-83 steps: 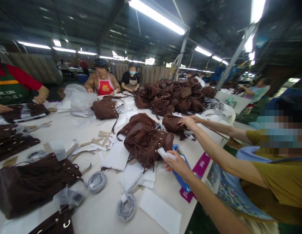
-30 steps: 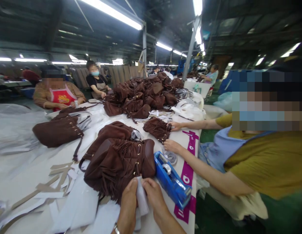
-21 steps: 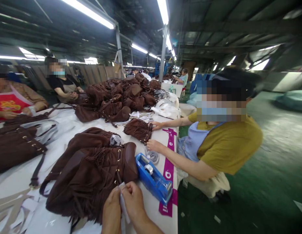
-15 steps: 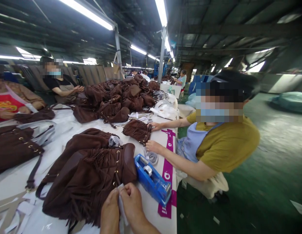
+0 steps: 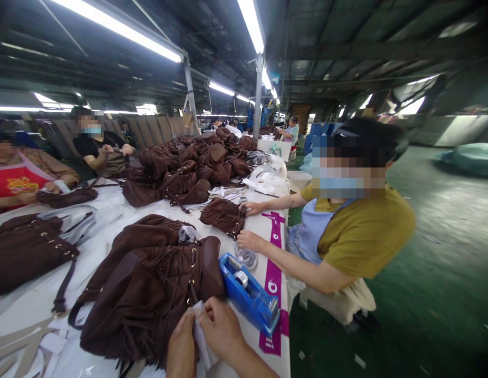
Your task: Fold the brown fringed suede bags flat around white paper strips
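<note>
A brown fringed bag (image 5: pixel 141 299) with gold eyelets lies on the table in front of me. At its near right side my left hand (image 5: pixel 182 342) is closed on a white strip (image 5: pixel 203 341), thumb along its edge. My right hand (image 5: pixel 224 326) pinches the same strip from the other side. The strip's top end meets a thin dark strap of the bag; whether it is wrapped around the strap I cannot tell. Just right of the bag stands a blue tape dispenser (image 5: pixel 249 296), close to my right hand but apart from it.
A co-worker (image 5: pixel 346 236) at the right handles a small fringed bag (image 5: pixel 223 216) near a coiled grey strap (image 5: pixel 247 258). Two more people work at the left. Brown bags (image 5: pixel 188 163) are heaped behind. Paper strips (image 5: pixel 27 341) lie front left; purple tape (image 5: pixel 272 283) runs along the table edge.
The view has shifted slightly, so things sit a little lower and to the right. Both my hands keep hold of the white strip, which shows more of its width now.
</note>
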Demonstrator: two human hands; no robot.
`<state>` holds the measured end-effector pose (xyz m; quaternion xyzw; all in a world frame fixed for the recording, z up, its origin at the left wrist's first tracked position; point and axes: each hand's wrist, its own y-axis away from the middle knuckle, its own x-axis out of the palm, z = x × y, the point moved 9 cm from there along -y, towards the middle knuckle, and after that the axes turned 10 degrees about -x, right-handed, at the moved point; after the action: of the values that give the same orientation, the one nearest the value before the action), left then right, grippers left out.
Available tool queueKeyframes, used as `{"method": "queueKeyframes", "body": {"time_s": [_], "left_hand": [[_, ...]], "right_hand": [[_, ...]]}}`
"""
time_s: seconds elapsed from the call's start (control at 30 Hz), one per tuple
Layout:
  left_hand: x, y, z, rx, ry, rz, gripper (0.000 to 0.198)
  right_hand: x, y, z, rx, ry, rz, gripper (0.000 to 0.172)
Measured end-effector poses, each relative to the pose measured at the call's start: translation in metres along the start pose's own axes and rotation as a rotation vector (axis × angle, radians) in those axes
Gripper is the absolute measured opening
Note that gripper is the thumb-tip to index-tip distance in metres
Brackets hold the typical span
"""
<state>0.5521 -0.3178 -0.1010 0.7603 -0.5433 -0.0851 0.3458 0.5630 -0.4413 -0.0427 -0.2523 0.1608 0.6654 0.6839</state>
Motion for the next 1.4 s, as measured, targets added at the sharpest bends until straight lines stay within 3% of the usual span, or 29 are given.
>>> {"method": "queueKeyframes", "body": {"time_s": [0.07, 0.2, 0.27, 0.33, 0.4, 0.5, 0.57, 0.63, 0.77, 0.87, 0.97, 1.1, 1.23, 1.4], "left_hand": [[0.004, -0.003, 0.007, -0.069, 0.031, 0.049, 0.036], [-0.002, 0.003, 0.018, -0.16, -0.085, 0.096, 0.045], [-0.019, 0.018, 0.007, -0.07, -0.197, 0.07, 0.051], [-0.036, 0.042, -0.016, 0.098, -0.34, 0.052, 0.056], [-0.049, 0.067, -0.046, 0.276, -0.522, 0.0, 0.052], [-0.057, 0.092, -0.098, 0.545, -0.788, -0.208, 0.037], [-0.042, 0.096, -0.125, 0.712, -0.945, -0.298, 0.035], [-0.016, 0.089, -0.138, 0.809, -1.059, -0.303, 0.036], [0.04, 0.065, -0.131, 0.868, -1.165, -0.212, 0.036], [0.058, 0.042, -0.114, 0.789, -1.231, -0.233, 0.057], [0.054, 0.021, -0.103, 0.672, -1.23, -0.275, 0.085], [0.045, 0.009, -0.102, 0.684, -1.108, -0.153, 0.084], [0.034, 0.006, -0.1, 0.703, -0.976, -0.03, 0.076], [0.024, 0.004, -0.092, 0.702, -0.914, -0.029, 0.067]], "right_hand": [[-0.025, -0.005, 0.033, -0.165, 0.14, 0.028, 0.015], [-0.074, -0.015, 0.102, -0.367, 0.198, -0.145, 0.025], [-0.073, -0.017, 0.13, -0.511, 0.212, -0.109, 0.033], [-0.058, -0.015, 0.145, -0.693, 0.207, 0.069, 0.033], [-0.054, -0.02, 0.139, -0.77, 0.166, 0.168, 0.031], [-0.079, -0.058, 0.091, -0.513, 0.195, -0.065, 0.033], [-0.077, -0.079, 0.065, -0.419, 0.183, -0.059, 0.032], [-0.072, -0.092, 0.05, -0.394, 0.15, -0.043, 0.031], [-0.073, -0.101, 0.024, -0.326, 0.15, -0.153, 0.03], [-0.066, -0.105, 0.01, -0.298, 0.123, -0.072, 0.023], [-0.062, -0.106, 0.017, -0.338, 0.189, 0.104, 0.019], [-0.061, -0.108, 0.076, -0.702, 0.533, 0.175, 0.018], [-0.015, -0.114, 0.106, -0.982, 0.786, 0.455, 0.02], [0.032, -0.133, 0.098, -1.021, 0.9, 0.659, 0.017]]}}
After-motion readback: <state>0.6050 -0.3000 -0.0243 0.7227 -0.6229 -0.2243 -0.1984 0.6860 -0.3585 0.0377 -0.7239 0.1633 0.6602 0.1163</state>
